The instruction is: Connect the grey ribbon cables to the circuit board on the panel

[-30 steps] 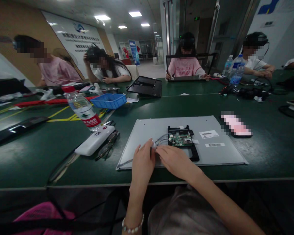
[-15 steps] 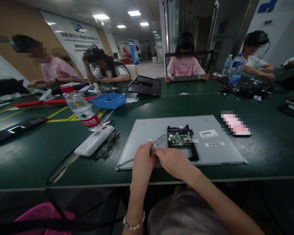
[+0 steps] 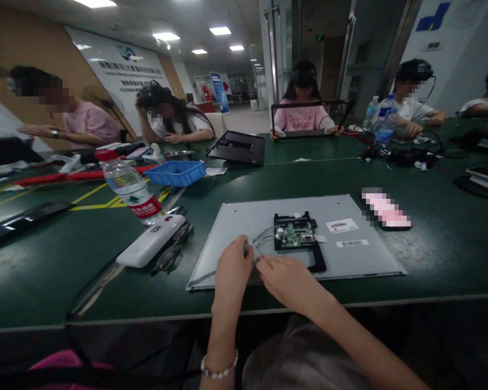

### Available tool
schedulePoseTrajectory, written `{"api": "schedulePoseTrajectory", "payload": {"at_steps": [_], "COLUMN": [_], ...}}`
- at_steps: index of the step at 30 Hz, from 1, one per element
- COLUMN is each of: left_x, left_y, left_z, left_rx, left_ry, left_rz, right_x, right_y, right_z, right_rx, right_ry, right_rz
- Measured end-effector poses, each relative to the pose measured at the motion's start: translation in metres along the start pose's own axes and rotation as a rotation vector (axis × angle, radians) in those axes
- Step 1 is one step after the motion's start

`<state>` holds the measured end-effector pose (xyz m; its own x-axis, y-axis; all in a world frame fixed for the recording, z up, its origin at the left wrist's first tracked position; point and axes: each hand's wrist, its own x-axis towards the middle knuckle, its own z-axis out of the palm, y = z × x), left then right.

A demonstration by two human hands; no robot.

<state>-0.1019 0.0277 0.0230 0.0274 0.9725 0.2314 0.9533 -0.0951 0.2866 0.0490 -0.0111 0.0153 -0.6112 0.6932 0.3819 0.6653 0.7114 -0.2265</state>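
Observation:
A grey metal display panel [image 3: 244, 216] lies flat at the table's near edge. On it rests a black bracket [image 3: 319, 259] that carries a green circuit board [image 3: 296, 236]. Grey cables [image 3: 264, 237] run from the board's left side to my fingers, and a grey strand shows again toward the panel's lower left corner. My left hand [image 3: 232, 266] is closed round the cables, where a small whitish piece, perhaps tape, shows at the fingertips. My right hand [image 3: 285, 277] pinches close beside it; its fingertips meet the whitish piece, whose kind I cannot make out.
Left of the panel are a white power bank [image 3: 150, 242], glasses [image 3: 173, 249] and a tilted water bottle [image 3: 130, 189]. A blue tray [image 3: 176, 173] and a black plastic cover [image 3: 236, 148] sit farther back. A phone [image 3: 386, 210] lies right. Several people sit around the table.
My hands stay at the cables, with small finger shifts; the left fingertips now show more of the cable bundle. The whole view has shifted slightly. Across the table, a person's black frame has tilted.

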Motion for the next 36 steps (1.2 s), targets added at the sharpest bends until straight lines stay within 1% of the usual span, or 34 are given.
{"api": "schedulePoseTrajectory", "payload": {"at_steps": [2,4,6,7,9,11,12,14,16,19,23,25,27,29,31,34,36], "left_x": [0.001,0.003,0.002,0.001,-0.004,-0.012,-0.017,-0.024,-0.028,-0.028,-0.022,-0.018,-0.012,-0.005,0.002,0.010,0.012], "left_y": [0.001,0.001,0.001,0.001,0.002,0.003,0.003,0.004,0.005,0.008,0.009,0.007,0.003,-0.002,-0.008,-0.016,-0.020], "left_z": [-0.001,-0.002,-0.003,-0.004,-0.006,-0.010,-0.011,-0.013,-0.013,-0.013,-0.016,-0.020,-0.023,-0.024,-0.024,-0.020,-0.017], "left_rx": [0.028,0.061,0.090,0.100,0.103,0.084,0.073,0.070,0.099,0.161,0.235,0.271,0.299,0.310,0.296,0.257,0.226], "left_ry": [-0.001,0.019,0.089,0.143,0.247,0.290,0.277,0.209,0.133,0.077,0.024,0.029,0.087,0.158,0.192,0.172,0.149], "left_rz": [0.008,0.045,0.096,0.118,0.158,0.207,0.238,0.285,0.300,0.276,0.240,0.237,0.242,0.265,0.304,0.348,0.338], "right_x": [-0.004,-0.012,-0.024,-0.031,-0.045,-0.057,-0.061,-0.066,-0.065,-0.056,-0.048,-0.049,-0.053,-0.061,-0.069,-0.081,-0.087], "right_y": [0.001,0.004,0.014,0.022,0.044,0.069,0.081,0.101,0.113,0.119,0.119,0.122,0.126,0.132,0.139,0.152,0.159], "right_z": [-0.006,-0.016,-0.027,-0.033,-0.043,-0.051,-0.055,-0.061,-0.066,-0.068,-0.060,-0.055,-0.055,-0.059,-0.065,-0.071,-0.071], "right_rx": [0.037,0.079,0.102,0.101,0.086,0.043,0.014,-0.029,-0.053,-0.078,-0.151,-0.199,-0.248,-0.300,-0.357,-0.420,-0.417], "right_ry": [0.010,0.036,0.094,0.138,0.185,0.193,0.177,0.099,0.005,-0.098,-0.139,-0.135,-0.117,-0.089,-0.062,-0.063,-0.090], "right_rz": [0.000,0.017,0.065,0.105,0.185,0.276,0.302,0.294,0.262,0.218,0.177,0.163,0.156,0.154,0.161,0.194,0.211]}}
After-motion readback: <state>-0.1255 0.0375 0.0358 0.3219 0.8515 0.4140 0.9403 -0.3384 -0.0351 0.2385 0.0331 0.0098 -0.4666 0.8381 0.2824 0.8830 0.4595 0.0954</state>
